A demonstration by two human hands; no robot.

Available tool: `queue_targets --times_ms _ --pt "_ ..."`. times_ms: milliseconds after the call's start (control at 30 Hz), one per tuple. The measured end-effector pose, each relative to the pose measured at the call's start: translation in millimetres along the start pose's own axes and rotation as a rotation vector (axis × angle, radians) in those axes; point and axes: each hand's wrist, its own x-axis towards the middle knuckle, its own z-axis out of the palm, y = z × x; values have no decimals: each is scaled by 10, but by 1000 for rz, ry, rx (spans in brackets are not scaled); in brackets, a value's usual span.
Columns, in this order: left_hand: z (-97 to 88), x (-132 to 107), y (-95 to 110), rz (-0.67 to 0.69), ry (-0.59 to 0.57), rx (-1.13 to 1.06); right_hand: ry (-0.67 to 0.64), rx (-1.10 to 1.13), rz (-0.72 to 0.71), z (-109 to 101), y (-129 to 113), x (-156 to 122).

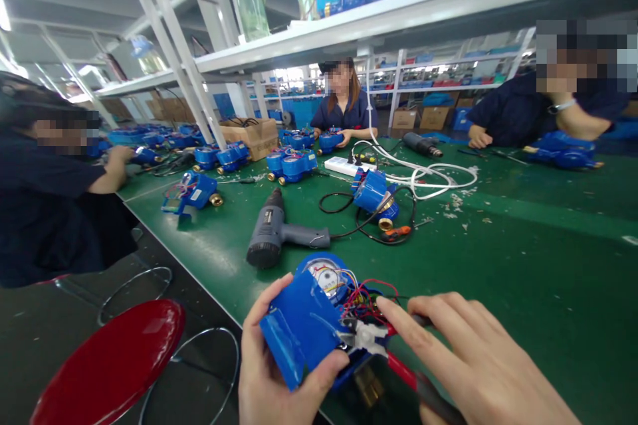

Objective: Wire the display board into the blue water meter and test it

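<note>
My left hand [279,378] is closed round a blue water meter [323,265], with the thumb over the front edge of its blue cover [306,319]. The cover hides part of the meter, but its round dial shows behind. Red, yellow and black wires [361,299] spill out on the right side of the meter. In my right hand [468,345] is a pair of diagonal cutters [369,337] with red and black handles. Their jaws are at the cover's right edge, just below the wires; whether they touch a wire I cannot tell. My right index finger reaches out toward the wires.
A grey heat gun [269,232] lies beyond the meter. Behind it are another blue meter [371,192], a white power strip [343,166] and looped cables. Three co-workers sit round the green bench [523,265]. A red stool [114,365] stands left; a shelf [438,10] hangs overhead.
</note>
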Motion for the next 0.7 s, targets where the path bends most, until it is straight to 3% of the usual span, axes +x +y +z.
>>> queue_targets --times_ms 167,333,700 --pt "35 -42 -38 198 59 163 18 12 36 66 -90 -2" --pt "32 -72 -112 342 28 215 33 13 37 127 -131 33" --pt "87 -147 -45 263 50 149 70 -52 -30 113 -75 34"
